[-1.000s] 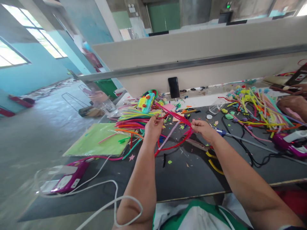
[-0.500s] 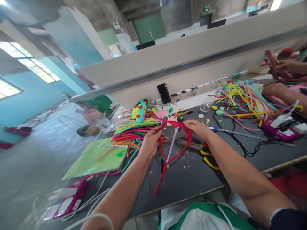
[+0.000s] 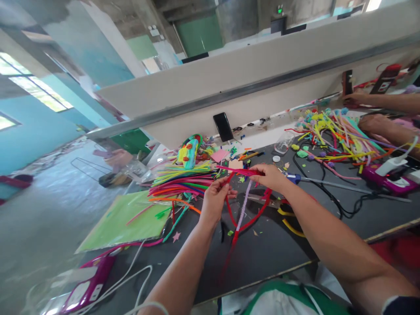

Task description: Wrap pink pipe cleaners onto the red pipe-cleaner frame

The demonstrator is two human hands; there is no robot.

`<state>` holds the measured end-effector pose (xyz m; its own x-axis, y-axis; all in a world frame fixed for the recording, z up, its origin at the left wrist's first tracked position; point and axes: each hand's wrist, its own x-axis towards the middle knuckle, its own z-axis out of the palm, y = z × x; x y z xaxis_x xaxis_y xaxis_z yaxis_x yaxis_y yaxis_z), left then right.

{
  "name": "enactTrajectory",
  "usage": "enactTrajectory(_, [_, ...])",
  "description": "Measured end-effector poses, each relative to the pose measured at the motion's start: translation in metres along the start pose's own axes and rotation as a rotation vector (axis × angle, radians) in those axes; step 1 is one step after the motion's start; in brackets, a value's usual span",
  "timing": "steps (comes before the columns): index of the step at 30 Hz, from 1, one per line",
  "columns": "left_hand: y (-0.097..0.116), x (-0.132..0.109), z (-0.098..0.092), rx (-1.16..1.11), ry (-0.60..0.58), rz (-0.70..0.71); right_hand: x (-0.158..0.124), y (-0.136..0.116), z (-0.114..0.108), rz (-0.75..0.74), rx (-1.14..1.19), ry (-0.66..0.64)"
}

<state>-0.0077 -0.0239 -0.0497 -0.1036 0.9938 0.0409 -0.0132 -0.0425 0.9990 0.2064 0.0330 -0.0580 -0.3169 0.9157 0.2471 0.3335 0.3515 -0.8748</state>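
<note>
Between my hands hangs a loop of fuzzy red pipe cleaner (image 3: 254, 224), its lower tail blurred toward the front of the table. A lavender pipe cleaner (image 3: 243, 205) runs down its middle and meets the red at the bottom. My left hand (image 3: 214, 197) pinches the left side of the loop near its top. The fingers of my right hand (image 3: 267, 177) are closed on the red pipe cleaners at the top, where a pinkish-red end points left. Partly hidden behind the loop lies a pair of scissors (image 3: 260, 199), beside yellow curved pieces (image 3: 292, 227).
Bundled coloured pipe cleaners (image 3: 180, 181) and a green sheet pack (image 3: 124, 221) lie left. A phone (image 3: 223, 127) leans on the partition. Right are a glue gun (image 3: 293, 178), a purple power strip (image 3: 390, 179), black cables and a co-worker's hands (image 3: 377, 127) by more pipe cleaners.
The red loop and both my hands sit slightly further right in view, and the loop's tail has swung. A co-worker's far hand has shifted left, and a red bottle now shows more clearly.
</note>
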Motion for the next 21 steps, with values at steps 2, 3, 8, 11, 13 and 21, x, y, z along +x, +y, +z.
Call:
enactTrajectory(2, [0.000,0.001,-0.005,0.180,0.014,0.139,-0.001,-0.003,0.003,-0.057,-0.108,0.019])
enactTrajectory(3, [0.002,0.001,-0.007,0.296,0.024,0.235,-0.002,-0.004,0.004,-0.084,-0.139,0.022])
enactTrajectory(8, [0.026,0.009,-0.007,0.648,0.024,0.583,-0.008,-0.014,0.009,-0.188,-0.252,0.051])
enactTrajectory(11, [0.035,0.016,0.001,0.631,-0.073,0.597,-0.010,-0.017,0.010,-0.225,-0.296,0.052])
enactTrajectory(13, [0.038,0.021,0.005,0.581,-0.131,0.551,-0.010,-0.017,0.011,-0.233,-0.315,0.057])
enactTrajectory(21, [0.059,0.022,0.006,0.365,-0.297,0.137,-0.014,-0.025,0.011,-0.266,-0.393,-0.002])
